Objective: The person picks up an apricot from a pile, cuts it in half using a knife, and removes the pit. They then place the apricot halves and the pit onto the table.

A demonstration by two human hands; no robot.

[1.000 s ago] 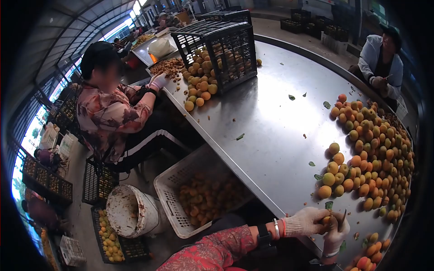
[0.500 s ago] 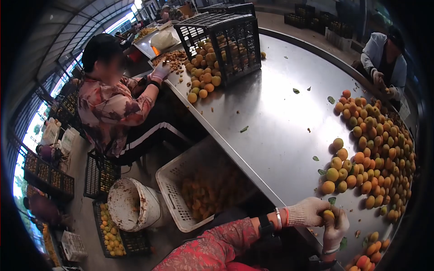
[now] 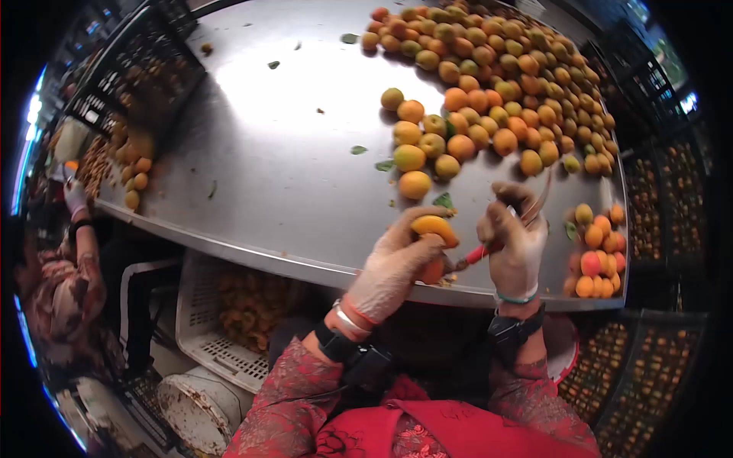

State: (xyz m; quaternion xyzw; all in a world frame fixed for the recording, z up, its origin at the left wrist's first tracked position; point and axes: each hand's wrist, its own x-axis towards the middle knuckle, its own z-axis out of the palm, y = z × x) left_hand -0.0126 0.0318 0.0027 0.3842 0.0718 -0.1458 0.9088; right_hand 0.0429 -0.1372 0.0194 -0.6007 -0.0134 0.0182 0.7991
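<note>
My left hand (image 3: 389, 267), in a pale glove with stained fingers, is closed around an opened apricot (image 3: 437, 230) whose orange flesh shows. Another orange piece shows below its fingers. To its right, my gloved right hand (image 3: 515, 240) is closed on a small red-handled tool (image 3: 476, 254), which slants down toward the left hand. Motion blurs that hand's fingertips, and the tool's working end is hard to make out. Both hands are above the near edge of the metal table (image 3: 282, 168). Whole apricots (image 3: 414, 185) lie just beyond them.
A large apricot pile (image 3: 527, 84) covers the far right, with a smaller group (image 3: 599, 252) at the right edge. A black crate (image 3: 137, 69) tips over fruit at the left, near a co-worker's gloved hand (image 3: 75, 197). Below stand a white basket (image 3: 195, 305) and a bucket (image 3: 191, 404).
My view has swung right and down toward the table. My hands, formerly together around an apricot, are now apart; the left holds the opened fruit, and a red-handled tool shows in the right.
</note>
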